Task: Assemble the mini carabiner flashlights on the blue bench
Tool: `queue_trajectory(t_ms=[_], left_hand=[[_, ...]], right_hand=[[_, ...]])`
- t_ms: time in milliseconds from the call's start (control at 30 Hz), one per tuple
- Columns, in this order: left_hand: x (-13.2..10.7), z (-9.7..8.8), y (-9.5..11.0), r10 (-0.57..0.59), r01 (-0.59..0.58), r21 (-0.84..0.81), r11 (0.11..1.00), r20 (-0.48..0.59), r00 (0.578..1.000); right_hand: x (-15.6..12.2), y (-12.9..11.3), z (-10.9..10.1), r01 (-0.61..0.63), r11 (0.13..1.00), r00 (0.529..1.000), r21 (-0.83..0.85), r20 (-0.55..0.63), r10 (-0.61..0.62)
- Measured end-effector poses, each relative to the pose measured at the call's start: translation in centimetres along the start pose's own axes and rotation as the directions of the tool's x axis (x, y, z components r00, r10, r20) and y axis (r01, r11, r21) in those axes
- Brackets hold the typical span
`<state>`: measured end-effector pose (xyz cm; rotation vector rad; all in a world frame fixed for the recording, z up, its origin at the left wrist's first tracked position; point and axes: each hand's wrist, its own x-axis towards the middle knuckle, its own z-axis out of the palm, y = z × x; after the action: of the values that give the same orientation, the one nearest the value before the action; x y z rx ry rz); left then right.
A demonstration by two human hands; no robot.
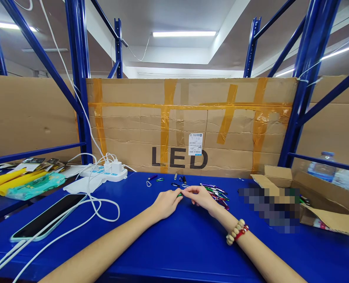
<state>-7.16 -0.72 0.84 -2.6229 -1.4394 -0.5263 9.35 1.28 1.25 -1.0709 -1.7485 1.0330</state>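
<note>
Here, a small green item [179, 194] is pinched by the left hand [166, 203]; just rightward, fingers of the right hand [202, 197] are bunched, their grip indiscernible.

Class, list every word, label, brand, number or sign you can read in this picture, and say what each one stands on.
"LED": large black letters on the cardboard panel.
White label on that panel: printed lines and a barcode, too small to read.
Teal packet: markings too blurred to read.
Power strip: blue markings, too small to read.
</note>
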Motion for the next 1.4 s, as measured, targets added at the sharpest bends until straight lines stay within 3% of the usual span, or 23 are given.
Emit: queue_trajectory(t_ms=[1400], left_hand=[[0.03,0.32,-0.27,0.019,-0.019,-0.012,1.000,0.009,1.000]], right_hand=[[0.28,0.71,-0.13,0.000,1.000,0.999,-0.022,0.037,0.000]])
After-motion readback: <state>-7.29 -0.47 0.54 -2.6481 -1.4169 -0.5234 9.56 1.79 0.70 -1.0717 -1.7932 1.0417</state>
